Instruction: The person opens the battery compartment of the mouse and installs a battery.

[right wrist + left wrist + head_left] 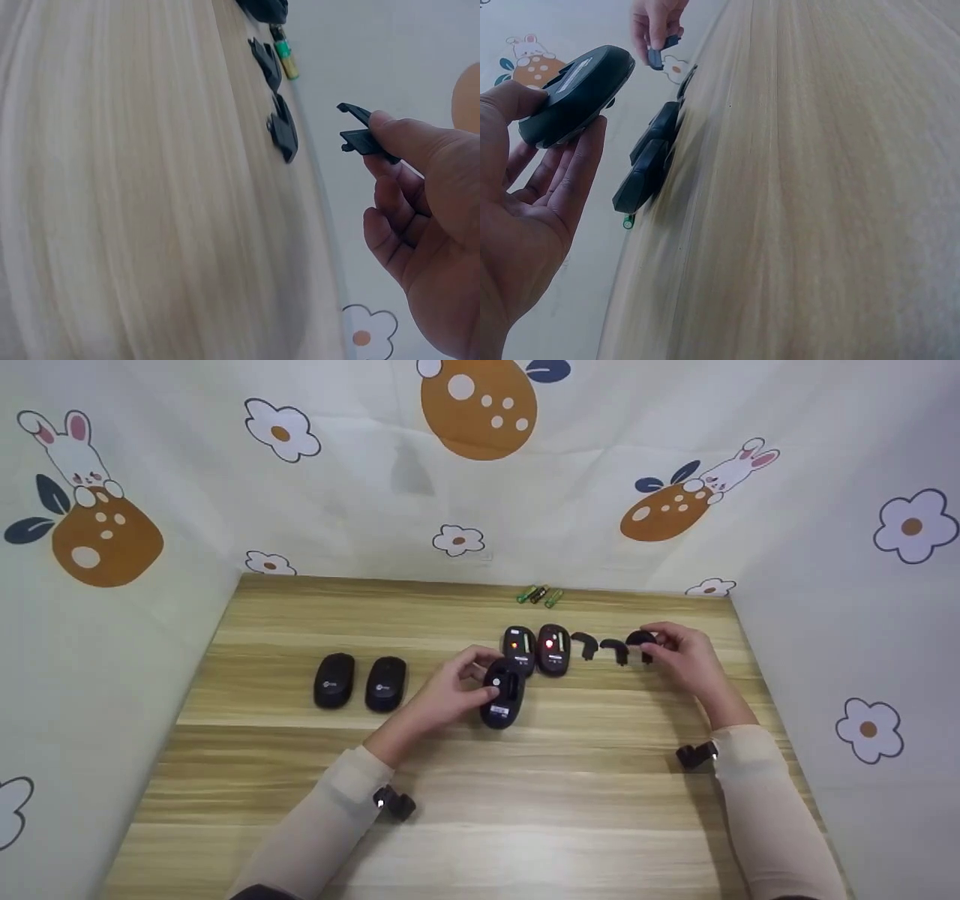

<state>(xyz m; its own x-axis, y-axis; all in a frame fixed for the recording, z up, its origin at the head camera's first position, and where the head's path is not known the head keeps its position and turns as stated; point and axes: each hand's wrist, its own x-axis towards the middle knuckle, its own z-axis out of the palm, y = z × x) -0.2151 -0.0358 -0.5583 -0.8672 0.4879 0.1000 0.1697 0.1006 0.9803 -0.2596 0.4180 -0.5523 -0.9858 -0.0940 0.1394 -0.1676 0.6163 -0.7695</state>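
Note:
My left hand point(456, 688) grips a black computer mouse point(504, 706) with its underside up and its battery slot uncovered. The thumb lies on the underside, and in the left wrist view the mouse point(585, 97) is held above the table. Between thumb and fingers, my right hand point(686, 658) pinches a black battery cover point(640, 637), raised off the table in the right wrist view. Two more covers point(585, 646) point(616, 651) lie to its left. Beyond the held mouse, two overturned mice point(519, 651) point(553, 650) lie side by side, each with a battery in its slot and a sensor glowing.
Two black mice point(334, 681) point(386, 684) rest upright at the left. Several batteries point(539, 595) lie near the back edge of the wooden table point(487, 825). Patterned cloth walls point(360, 495) rise at the back and both sides.

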